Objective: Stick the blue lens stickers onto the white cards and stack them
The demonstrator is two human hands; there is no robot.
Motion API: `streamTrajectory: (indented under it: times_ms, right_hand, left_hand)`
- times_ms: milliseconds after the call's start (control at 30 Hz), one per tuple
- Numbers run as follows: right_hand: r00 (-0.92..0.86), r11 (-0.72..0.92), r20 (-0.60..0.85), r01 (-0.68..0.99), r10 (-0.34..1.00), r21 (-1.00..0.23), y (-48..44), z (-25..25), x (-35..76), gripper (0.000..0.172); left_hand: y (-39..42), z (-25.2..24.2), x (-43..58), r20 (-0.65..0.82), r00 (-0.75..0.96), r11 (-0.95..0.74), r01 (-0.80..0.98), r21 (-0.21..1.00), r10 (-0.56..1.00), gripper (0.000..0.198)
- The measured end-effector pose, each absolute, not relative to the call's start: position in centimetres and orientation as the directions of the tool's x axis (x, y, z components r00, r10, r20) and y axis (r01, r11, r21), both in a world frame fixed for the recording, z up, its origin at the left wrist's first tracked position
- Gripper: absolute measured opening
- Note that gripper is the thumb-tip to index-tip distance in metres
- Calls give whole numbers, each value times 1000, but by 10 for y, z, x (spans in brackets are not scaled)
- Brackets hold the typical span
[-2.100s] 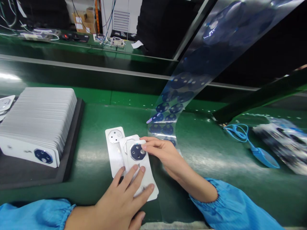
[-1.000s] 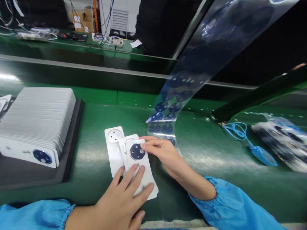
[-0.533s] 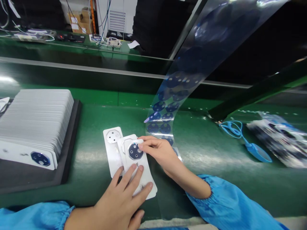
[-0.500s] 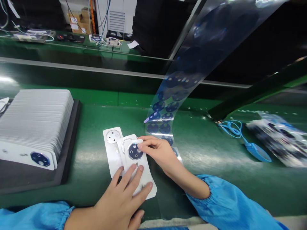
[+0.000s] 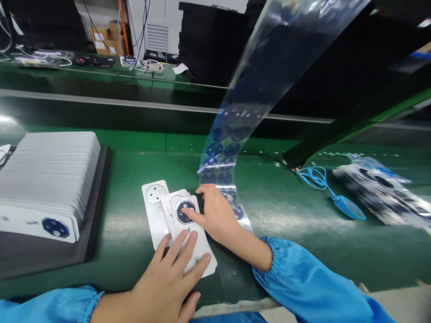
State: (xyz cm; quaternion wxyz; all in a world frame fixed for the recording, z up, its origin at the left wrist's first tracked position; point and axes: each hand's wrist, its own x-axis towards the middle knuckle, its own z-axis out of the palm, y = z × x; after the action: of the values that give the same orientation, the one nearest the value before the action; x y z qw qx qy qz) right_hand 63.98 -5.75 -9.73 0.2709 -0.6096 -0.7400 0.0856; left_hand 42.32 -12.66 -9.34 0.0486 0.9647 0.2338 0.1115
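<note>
A white phone-back-shaped panel [image 5: 199, 242] lies tilted on the green bench, a dark blue round camera sticker [image 5: 179, 211] near its upper end. My left hand [image 5: 164, 278] rests flat across its lower half with fingers spread. The thumb of my right hand [image 5: 217, 215] presses on the sticker, while its index finger stretches out past the panel's upper right edge. Underneath, partly covered, is a second white panel [image 5: 166, 204]. Another white panel [image 5: 154, 220] with a pale camera circle lies to the left, touching my left fingertips.
A clear film strip [image 5: 224, 163] with rows of dark blue round stickers hangs down onto the bench behind my right hand. At left, a stack of white panels [image 5: 50, 170] stands on a black tray [image 5: 90, 224]. A blue corded paddle [image 5: 348, 207] and bagged parts [image 5: 380, 193] lie at right.
My right hand has loosened its pinch at the sticker's upper edge. Its thumb now lies on the sticker and its index finger is extended. The left hand stays on the panel.
</note>
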Motion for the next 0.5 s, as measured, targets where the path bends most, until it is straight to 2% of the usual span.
streamTrajectory:
  times_ms: [100,167,300,400,500]
  right_hand:
    - [-191,271,209,832,959,-484,-53,-96,640,21]
    - [-209,271,178,820,962,-503,-51,-95,639,14]
    - [-193,260,177,789,965,-556,-49,-90,641,18]
    - [-242,317,206,746,948,-585,-50,-82,645,14]
    - [-294,364,217,692,931,-623,-54,-72,650,26]
  left_hand:
    - [-126,-93,423,216,863,-889,436,141,457,79]
    - [-126,-92,423,226,860,-888,435,148,458,78]
    - [-126,-91,422,217,864,-889,424,175,455,77]
    - [-127,-92,421,187,865,-880,427,209,465,77]
    - [-133,-95,420,174,849,-855,449,259,499,71]
